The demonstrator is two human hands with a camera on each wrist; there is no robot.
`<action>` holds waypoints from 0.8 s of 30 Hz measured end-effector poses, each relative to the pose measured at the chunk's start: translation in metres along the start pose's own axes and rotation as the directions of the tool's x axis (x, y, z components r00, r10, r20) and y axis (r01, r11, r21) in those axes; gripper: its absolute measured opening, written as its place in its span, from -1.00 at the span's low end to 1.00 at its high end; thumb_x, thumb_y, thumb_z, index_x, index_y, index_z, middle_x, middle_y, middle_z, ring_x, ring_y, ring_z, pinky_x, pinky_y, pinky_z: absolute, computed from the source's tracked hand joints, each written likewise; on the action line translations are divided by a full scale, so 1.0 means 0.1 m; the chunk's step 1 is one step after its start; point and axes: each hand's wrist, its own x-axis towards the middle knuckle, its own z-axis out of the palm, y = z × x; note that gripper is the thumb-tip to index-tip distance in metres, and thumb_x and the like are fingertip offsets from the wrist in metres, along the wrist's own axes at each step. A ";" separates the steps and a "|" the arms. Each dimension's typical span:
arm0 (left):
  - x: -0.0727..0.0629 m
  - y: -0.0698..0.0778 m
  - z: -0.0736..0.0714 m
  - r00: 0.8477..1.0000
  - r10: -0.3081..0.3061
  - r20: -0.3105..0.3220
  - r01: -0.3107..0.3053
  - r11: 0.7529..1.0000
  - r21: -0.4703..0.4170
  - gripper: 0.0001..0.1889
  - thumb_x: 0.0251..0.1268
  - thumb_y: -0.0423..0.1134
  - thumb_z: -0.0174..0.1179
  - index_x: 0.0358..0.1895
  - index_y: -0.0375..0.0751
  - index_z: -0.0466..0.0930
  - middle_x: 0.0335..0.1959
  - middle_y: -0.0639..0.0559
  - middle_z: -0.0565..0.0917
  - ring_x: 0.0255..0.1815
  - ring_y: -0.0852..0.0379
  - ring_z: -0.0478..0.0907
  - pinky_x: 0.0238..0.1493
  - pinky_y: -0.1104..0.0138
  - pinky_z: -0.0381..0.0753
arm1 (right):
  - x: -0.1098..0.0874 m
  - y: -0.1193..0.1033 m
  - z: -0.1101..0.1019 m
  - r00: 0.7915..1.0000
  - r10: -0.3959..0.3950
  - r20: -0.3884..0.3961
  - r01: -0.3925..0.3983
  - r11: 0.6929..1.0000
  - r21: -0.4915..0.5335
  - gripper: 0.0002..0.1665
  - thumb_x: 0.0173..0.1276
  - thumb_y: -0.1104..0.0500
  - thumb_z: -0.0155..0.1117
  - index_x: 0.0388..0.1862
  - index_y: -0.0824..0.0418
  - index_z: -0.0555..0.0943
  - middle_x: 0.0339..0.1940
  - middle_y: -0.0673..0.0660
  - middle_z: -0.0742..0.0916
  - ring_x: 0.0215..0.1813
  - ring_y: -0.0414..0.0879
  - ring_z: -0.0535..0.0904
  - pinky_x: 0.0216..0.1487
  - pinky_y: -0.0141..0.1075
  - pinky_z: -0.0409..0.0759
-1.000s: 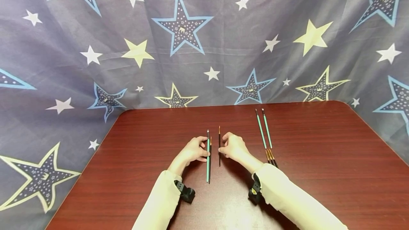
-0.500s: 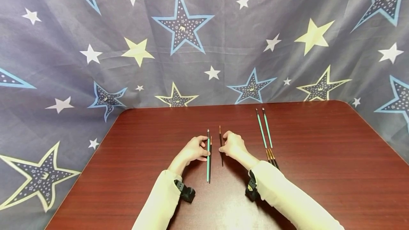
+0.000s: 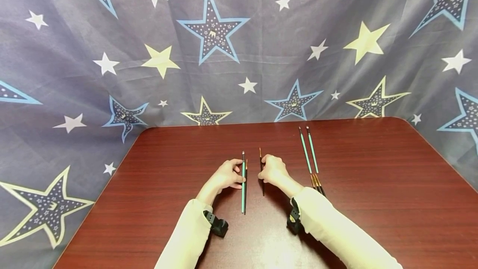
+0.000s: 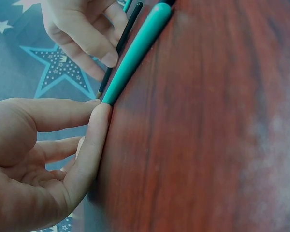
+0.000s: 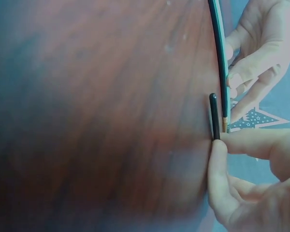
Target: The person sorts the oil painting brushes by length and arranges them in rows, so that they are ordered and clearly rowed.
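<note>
Left of the table's middle, my left hand (image 3: pixel 225 174) pinches a teal-handled paintbrush (image 3: pixel 243 198) between thumb and fingertips. A black-handled paintbrush (image 3: pixel 245 198) lies close along its right side. The left wrist view shows the teal handle (image 4: pixel 137 48) running away from the fingertips. My right hand (image 3: pixel 274 170) pinches another black-handled paintbrush (image 3: pixel 261 163) with a pale brown tip, a short gap to the right of that pair. In the right wrist view this brush's black end (image 5: pixel 214 113) rises from between thumb and finger.
Two teal paintbrushes (image 3: pixel 309 152) lie side by side at the back right of the reddish-brown table (image 3: pixel 179 148). Nearer, several black paintbrushes (image 3: pixel 316 184) are partly covered by the right sleeve (image 3: pixel 328 227). A grey star-patterned cloth (image 3: pixel 224 82) hangs behind the table.
My right hand has shifted slightly right with its black paintbrush, widening the gap to the pair; the brush has tilted a little. The left hand and its brushes have stayed put.
</note>
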 end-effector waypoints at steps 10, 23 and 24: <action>0.00 -0.01 0.00 1.000 0.000 -0.002 0.000 1.000 -0.012 -0.31 -0.01 -0.62 0.17 0.29 -0.37 0.20 -0.26 -0.13 0.27 -0.56 0.10 0.57 -0.44 0.28 0.73 | -0.02 -0.01 -0.01 1.000 0.012 -0.003 -0.012 0.999 -0.040 -0.51 -0.03 0.25 0.35 -0.06 0.35 0.54 -0.57 0.05 0.68 -0.69 -0.24 0.57 -0.13 -0.18 0.66; -0.01 0.01 0.00 1.000 0.003 0.000 -0.003 1.000 -0.006 -0.32 0.00 -0.61 0.17 0.29 -0.37 0.20 -0.23 -0.16 0.27 -0.56 0.10 0.58 -0.44 0.28 0.73 | -0.05 0.04 -0.04 0.999 0.039 0.031 -0.040 0.998 0.051 -0.55 -0.03 0.31 0.31 -0.07 0.34 0.54 -0.50 0.04 0.65 -0.68 -0.23 0.56 -0.47 -0.37 0.65; -0.01 0.01 0.00 1.000 0.004 0.000 -0.004 1.000 -0.005 -0.32 0.01 -0.61 0.17 0.29 -0.37 0.19 -0.22 -0.17 0.27 -0.55 0.10 0.58 -0.44 0.28 0.73 | -0.06 0.04 -0.05 0.998 0.047 0.041 -0.050 0.995 0.091 -0.56 -0.02 0.33 0.30 -0.07 0.35 0.54 -0.47 0.07 0.64 -0.66 -0.21 0.57 -0.51 -0.39 0.65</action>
